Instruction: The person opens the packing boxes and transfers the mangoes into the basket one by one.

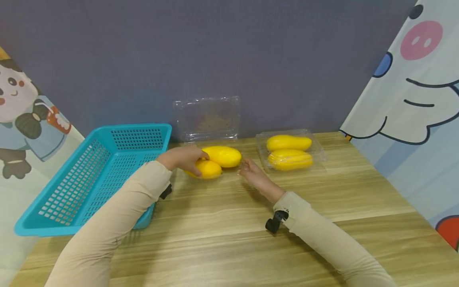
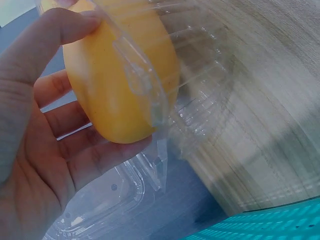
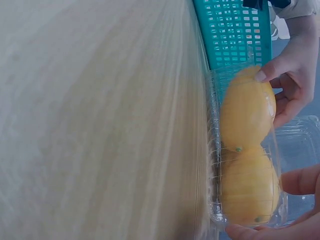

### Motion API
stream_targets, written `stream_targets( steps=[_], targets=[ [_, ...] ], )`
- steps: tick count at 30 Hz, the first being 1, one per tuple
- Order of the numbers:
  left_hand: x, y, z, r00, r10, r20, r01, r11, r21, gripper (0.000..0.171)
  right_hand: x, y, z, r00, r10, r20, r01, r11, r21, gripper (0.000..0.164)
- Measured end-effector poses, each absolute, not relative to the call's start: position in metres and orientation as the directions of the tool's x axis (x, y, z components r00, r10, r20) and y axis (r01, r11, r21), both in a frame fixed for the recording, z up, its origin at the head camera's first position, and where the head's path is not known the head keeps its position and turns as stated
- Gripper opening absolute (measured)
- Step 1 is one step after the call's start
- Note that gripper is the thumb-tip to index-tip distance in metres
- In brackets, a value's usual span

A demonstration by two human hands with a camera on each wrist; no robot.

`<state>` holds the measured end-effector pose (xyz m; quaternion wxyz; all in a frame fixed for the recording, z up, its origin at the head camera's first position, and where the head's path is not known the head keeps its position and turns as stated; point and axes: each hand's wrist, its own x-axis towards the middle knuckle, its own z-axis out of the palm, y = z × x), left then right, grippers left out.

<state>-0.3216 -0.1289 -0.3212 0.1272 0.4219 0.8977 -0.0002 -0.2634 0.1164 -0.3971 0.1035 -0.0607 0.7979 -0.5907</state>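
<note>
My left hand [image 1: 184, 157] grips the near yellow, mango-like fruit [image 1: 210, 170], its thumb and fingers curled round the left end. In the left wrist view the fruit [image 2: 120, 85] lies behind the clear rim of a plastic clamshell box [image 2: 145, 80]. A second yellow fruit [image 1: 224, 156] sits behind it in the same box. The box's lid [image 1: 208, 117] stands raised at the back. At the right end of the box, my right hand [image 1: 254, 174] pinches the clear wall. In the right wrist view both fruits show small green stem ends.
A blue slotted basket [image 1: 116, 175] stands at the left. To the right lies another clear plastic box [image 1: 317, 153] with two yellow fruits [image 1: 289, 159] inside. A grey wall [image 1: 272, 71] rises behind the wooden table [image 1: 215, 231]; cartoon panels flank both sides.
</note>
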Motion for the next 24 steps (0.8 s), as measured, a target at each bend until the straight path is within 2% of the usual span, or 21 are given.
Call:
stream_targets(
  steps=[13, 24],
  targets=[
    [-0.3229, -0.1340, -0.3170, -0.636, 0.739, -0.224, 0.732, 0.669, 0.130, 0.058, -0.2629, 0.1164, -0.3949, -0.972, -0.212, -0.097, 0.031, 0.295, -0.955, 0.063],
    [-0.3176, -0.1389, -0.3133, -0.641, 0.744, -0.188, 0.715, 0.668, 0.207, 0.055, -0.2619, 0.1147, -0.3947, -0.974, -0.202, -0.098, 0.033, 0.301, -0.953, 0.063]
  ],
)
